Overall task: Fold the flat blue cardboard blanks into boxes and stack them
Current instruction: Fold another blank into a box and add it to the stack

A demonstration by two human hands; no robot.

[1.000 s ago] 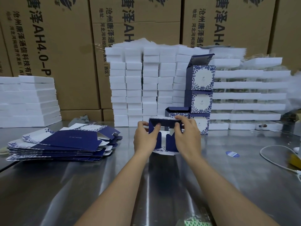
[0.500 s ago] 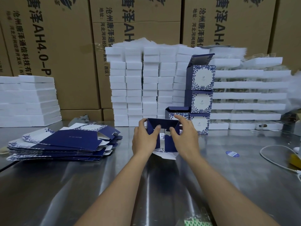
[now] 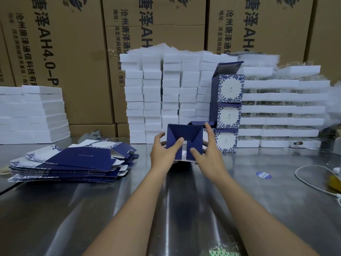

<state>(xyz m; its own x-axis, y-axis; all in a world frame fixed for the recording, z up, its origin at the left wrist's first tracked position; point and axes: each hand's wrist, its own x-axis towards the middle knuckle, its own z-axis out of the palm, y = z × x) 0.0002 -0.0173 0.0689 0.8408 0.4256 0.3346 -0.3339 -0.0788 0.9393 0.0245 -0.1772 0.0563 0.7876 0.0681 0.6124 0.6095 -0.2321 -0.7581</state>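
Blanks (image 3: 73, 161) lie in a flat pile at the left of the steel table (image 3: 184, 209), long axis running left to right, the top sheet showing its plain navy panel with floral print at the far edge. Moving right, the left hand (image 3: 164, 152) holds the half-formed box (image 3: 184, 141) just above the table in the middle: its grip is closed on the box, fingers behind the left wall and the thumb pressed onto the left bottom flap. The box is tipped so its bottom faces the person and its open mouth points away, toward the white foam stacks (image 3: 166, 97); it looks roughly cubic, so no long axis stands out. The right hand (image 3: 208, 154) closes its grip on the right side, thumb on the right flap and forefinger raised along the top right corner. The bottom flaps look only partly interlocked, with a pale gap between them, so the step in hand seems to be locking the base. To do it well, I would keep the walls square with the outer fingers and press both thumbs evenly until the tabs seat. Farther right, three finished boxes (image 3: 227, 111) stand stacked upright, printed faces toward the person, the top lid open.
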